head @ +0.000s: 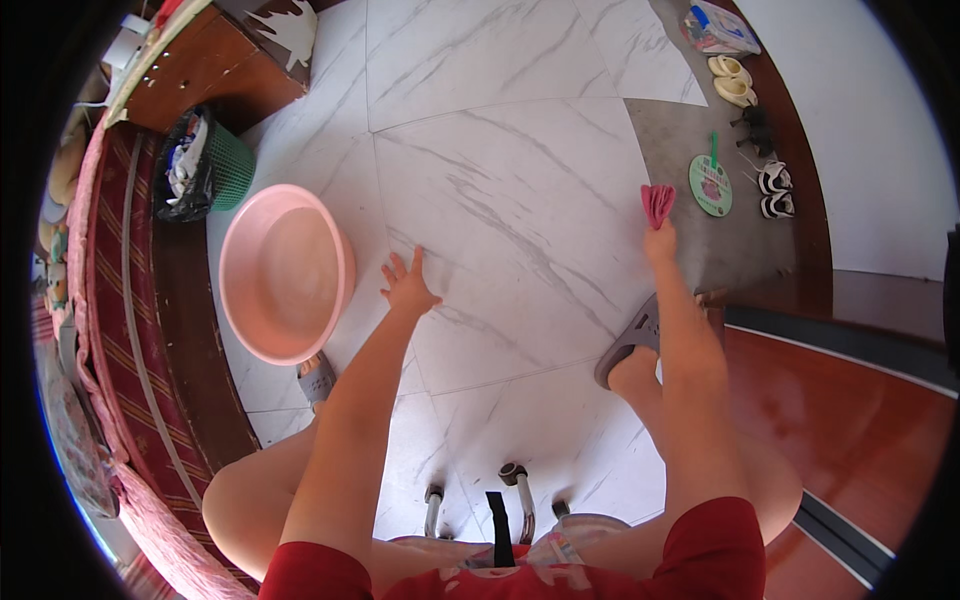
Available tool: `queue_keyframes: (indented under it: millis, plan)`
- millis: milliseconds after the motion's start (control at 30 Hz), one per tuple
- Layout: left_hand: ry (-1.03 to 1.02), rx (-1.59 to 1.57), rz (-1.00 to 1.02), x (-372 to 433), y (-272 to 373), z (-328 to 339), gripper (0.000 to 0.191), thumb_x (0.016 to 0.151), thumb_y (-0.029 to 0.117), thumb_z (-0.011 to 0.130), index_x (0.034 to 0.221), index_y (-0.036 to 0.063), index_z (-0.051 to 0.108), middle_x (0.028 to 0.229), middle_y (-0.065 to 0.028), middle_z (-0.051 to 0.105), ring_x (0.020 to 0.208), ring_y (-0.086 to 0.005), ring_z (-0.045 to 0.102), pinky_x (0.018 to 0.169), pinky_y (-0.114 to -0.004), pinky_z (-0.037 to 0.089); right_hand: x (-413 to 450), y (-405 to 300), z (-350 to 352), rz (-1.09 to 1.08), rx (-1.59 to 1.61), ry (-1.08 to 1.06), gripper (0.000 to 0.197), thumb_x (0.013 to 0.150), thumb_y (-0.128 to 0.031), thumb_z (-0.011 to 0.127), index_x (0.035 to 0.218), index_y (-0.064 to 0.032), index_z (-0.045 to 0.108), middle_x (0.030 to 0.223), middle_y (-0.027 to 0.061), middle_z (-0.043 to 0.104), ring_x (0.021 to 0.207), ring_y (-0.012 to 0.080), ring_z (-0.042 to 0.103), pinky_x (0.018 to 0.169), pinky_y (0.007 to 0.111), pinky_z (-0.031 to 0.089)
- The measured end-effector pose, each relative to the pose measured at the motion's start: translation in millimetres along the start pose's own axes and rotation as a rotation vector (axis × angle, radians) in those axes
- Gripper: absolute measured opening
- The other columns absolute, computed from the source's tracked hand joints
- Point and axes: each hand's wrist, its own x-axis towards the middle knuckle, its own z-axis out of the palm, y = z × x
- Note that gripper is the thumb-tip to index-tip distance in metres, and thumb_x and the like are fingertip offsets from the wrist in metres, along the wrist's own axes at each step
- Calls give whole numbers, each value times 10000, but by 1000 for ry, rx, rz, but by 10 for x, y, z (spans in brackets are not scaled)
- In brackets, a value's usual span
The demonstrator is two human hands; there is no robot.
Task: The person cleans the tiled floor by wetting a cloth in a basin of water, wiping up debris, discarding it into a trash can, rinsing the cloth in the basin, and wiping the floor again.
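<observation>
My right hand [660, 245] is closed around the narrow end of a bunched pink-red cloth [658, 204], whose folds fan out beyond the fist. My left hand [409, 287] is held over the white marble-patterned floor [517, 225] with its fingers spread and nothing in it. To the left of that hand stands a round pink plastic basin [345, 259] with what looks like water inside. The hand does not overlap the basin in the picture.
Behind the basin stands a green mesh wastebasket [231, 169] with a black bag. A green hand fan [710, 185], sneakers [775, 180] and cream clogs [731, 80] lie at right. A bed edge [124, 315] runs along the left; metal stool legs [525, 502] are below.
</observation>
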Motion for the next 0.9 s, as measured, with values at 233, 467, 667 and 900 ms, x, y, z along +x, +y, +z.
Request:
queue_keyframes:
  millis: [233, 467, 667, 900]
  plan:
    - [-74, 58, -48, 116, 55, 74, 1204, 529, 211, 855, 1433, 323, 68, 1479, -208, -71, 1335, -481, -15, 956, -560, 372, -902, -777, 1027, -301, -514, -110, 507, 833, -359, 473, 1320, -233, 414, 1472, 139, 167, 1337, 438, 117, 967, 687, 191]
    - [-52, 41, -49, 165, 58, 144, 1224, 492, 196, 866, 1430, 329, 90, 1482, -201, -58, 1340, -468, 3, 938, -554, 398, -3243, -598, 755, -1079, -121, -787, 332, 749, -189, 545, 1077, -173, 593, 1234, 54, 488, 1148, 264, 428, 897, 602, 295]
    - [-39, 15, -71, 120, -36, 107, 1221, 475, 172, 867, 1425, 339, 119, 1484, -196, -49, 1342, -464, 6, 953, -564, 383, -1636, -283, 796, -522, -339, -148, 404, 796, -210, 539, 1199, -195, 503, 1240, 110, 452, 1111, 336, 409, 917, 556, 280]
    - [2, 0, -82, 120, -131, 143, 1237, 434, 153, 873, 1421, 337, 150, 1488, -173, -44, 1348, -443, 2, 965, -567, 376, 617, -1170, 972, 267, -410, 165, 558, 740, -223, 597, 1266, -125, 436, 1180, 138, 519, 961, 358, 519, 806, 511, 392]
